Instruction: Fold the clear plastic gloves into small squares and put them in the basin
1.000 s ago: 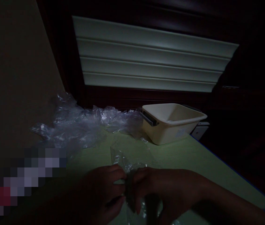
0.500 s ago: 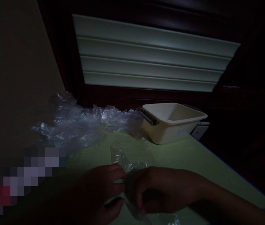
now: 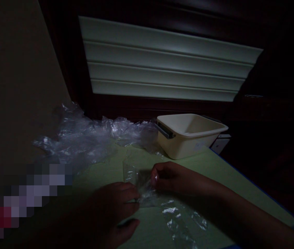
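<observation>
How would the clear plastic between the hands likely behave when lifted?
The clear plastic would probably flop, since it lies creased. It seems light: the green table shows through it. Its glossy glints suggest it may be slippery.

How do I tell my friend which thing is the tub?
Find the pale slatted panel, then the green table below it. On the table's far side, right of the crumpled clear plastic, sits the open cream tub. Unlike that see-through heap, it's boxy and solid-walled, with dark handles.
</observation>
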Available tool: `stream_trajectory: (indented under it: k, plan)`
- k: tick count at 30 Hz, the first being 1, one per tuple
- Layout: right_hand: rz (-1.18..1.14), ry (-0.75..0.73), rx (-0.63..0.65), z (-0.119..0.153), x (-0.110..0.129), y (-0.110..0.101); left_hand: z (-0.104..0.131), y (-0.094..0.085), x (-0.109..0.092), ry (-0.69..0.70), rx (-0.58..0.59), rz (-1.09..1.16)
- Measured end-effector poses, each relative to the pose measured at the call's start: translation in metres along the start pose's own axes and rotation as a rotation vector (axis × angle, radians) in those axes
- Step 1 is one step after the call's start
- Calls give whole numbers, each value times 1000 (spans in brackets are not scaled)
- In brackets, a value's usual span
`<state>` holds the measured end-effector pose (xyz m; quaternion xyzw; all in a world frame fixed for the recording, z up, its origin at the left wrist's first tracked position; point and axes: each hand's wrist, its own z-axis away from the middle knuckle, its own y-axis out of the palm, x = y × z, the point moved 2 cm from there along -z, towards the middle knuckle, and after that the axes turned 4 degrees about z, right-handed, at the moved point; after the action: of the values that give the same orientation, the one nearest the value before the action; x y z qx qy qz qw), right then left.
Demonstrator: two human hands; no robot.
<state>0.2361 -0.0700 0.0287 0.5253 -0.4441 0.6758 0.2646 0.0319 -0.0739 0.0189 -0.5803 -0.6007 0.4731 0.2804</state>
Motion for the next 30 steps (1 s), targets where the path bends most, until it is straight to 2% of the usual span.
stream_trajectory:
  k: [10,18,22,25,28,30]
  plan:
    - [-3,47,-56,-3,-3,2,0,-3,-4,-2,-83,-19]
    - [30,33,-98,-4,-5,0,-2,-6,-6,-10,-48,-40]
    - [60,44,-105,-5,-10,0,-5,-5,-6,2,8,-4]
    - [113,21,-220,-4,-9,-2,-5,-3,-4,-24,57,6]
    - [368,-78,-430,1,3,-4,-4,-1,-4,-29,85,8]
    - [521,-184,-464,6,15,-1,-4,-2,-4,-20,76,4]
